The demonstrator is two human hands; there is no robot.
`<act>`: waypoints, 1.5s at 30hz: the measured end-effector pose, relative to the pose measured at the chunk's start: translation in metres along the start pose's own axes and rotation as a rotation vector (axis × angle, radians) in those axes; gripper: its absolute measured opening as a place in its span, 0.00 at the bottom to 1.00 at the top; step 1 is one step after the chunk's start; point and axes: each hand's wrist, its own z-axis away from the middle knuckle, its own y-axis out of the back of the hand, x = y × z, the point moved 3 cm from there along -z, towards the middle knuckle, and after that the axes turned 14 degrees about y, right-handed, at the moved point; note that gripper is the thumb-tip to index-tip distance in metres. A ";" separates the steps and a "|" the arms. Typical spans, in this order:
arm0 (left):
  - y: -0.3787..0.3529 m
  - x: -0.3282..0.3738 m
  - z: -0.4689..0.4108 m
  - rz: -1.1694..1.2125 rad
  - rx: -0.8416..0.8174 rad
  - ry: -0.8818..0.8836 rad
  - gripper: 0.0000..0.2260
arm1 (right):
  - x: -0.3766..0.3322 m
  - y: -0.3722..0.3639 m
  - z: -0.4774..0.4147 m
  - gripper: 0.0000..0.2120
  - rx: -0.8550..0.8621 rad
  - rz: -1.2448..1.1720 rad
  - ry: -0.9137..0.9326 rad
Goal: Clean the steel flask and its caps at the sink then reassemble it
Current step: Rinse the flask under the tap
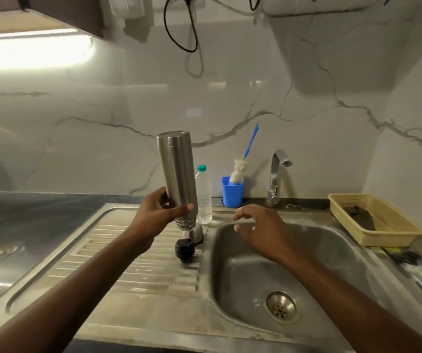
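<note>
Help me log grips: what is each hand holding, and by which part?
The left hand grips the steel flask, inverted, on its lower body just above the threaded neck. The right hand holds nothing.

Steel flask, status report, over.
Left hand grips steel flask, mouth down, over drainboard. Right hand open above sink basin. Black cap and steel cap off, on drainboard below flask. Plastic bottle close behind.
</note>
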 end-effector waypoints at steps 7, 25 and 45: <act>0.070 -0.058 0.008 -0.041 0.155 0.079 0.22 | -0.015 -0.029 -0.004 0.07 -0.103 -0.009 -0.038; 0.099 -0.122 0.002 -0.061 0.309 0.185 0.24 | -0.016 -0.041 -0.001 0.06 -0.157 -0.023 -0.043; 0.019 -0.082 0.053 -0.457 0.501 -0.312 0.20 | -0.013 -0.032 0.001 0.06 -0.173 -0.030 -0.081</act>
